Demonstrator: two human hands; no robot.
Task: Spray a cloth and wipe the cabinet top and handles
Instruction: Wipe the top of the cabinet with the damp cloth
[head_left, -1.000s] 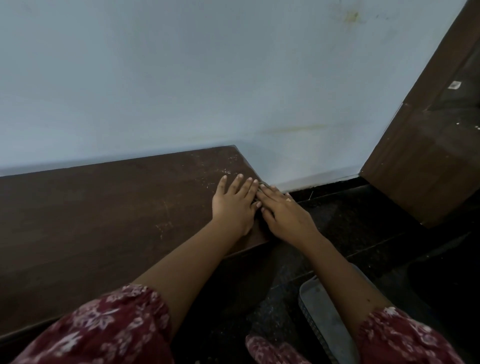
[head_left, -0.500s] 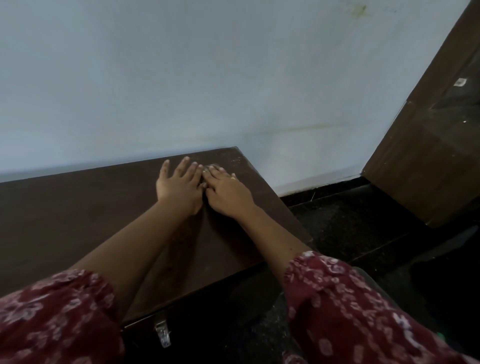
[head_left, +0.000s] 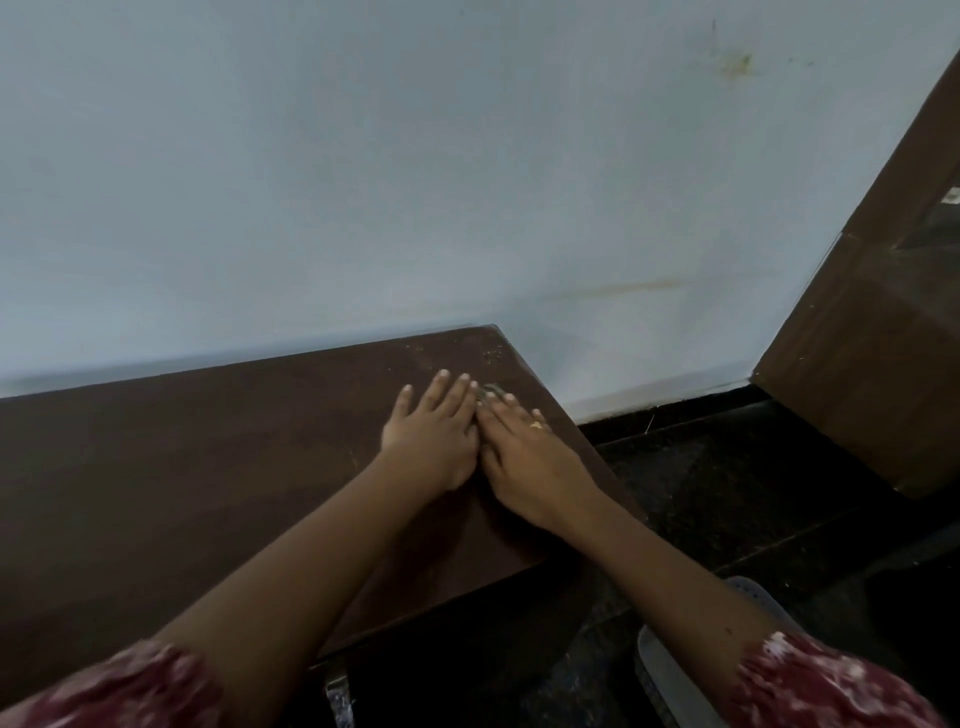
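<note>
The dark brown cabinet top (head_left: 182, 467) runs along the wall, and its right end stops short of the corner. My left hand (head_left: 434, 436) and my right hand (head_left: 524, 457) lie flat on it, palms down, side by side and touching, near the right end. A small grey scrap (head_left: 489, 391) peeks out between the fingertips; I cannot tell what it is. No spray bottle is in view. A metal handle (head_left: 337, 696) shows just under the cabinet's front edge at the bottom of the frame.
A pale blue wall (head_left: 415, 182) rises right behind the cabinet. A brown wooden door (head_left: 857, 374) stands at the right. The floor (head_left: 727, 493) is dark stone. A flat grey object (head_left: 670, 675) lies on it by my right arm.
Both hands, kept together and flat, slid from the cabinet's right edge to the left, then back to the right toward the end near the wall.
</note>
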